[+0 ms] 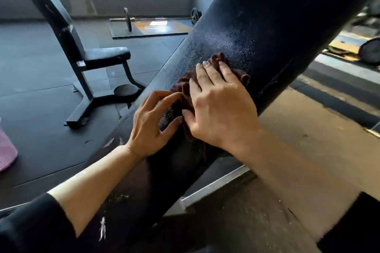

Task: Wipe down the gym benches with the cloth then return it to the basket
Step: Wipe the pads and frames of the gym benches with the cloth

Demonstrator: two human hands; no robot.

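A long black padded bench (pixel 257 33) runs diagonally from the bottom left to the top right. On its middle lies a bunched dark brown cloth (pixel 185 86). My right hand (pixel 220 104) lies flat on the cloth with straight fingers pressing it onto the pad. My left hand (pixel 152 123) rests on the pad just left of it, its curved fingertips touching the cloth's left edge. Most of the cloth is hidden under my right hand.
A second black bench (pixel 102 55) with a steel frame stands on the dark rubber floor to the left. A barbell (pixel 152 19) lies on a platform at the back. A pink object (pixel 6 150) sits at the left edge. Weight plates (pixel 372 51) lie at the right.
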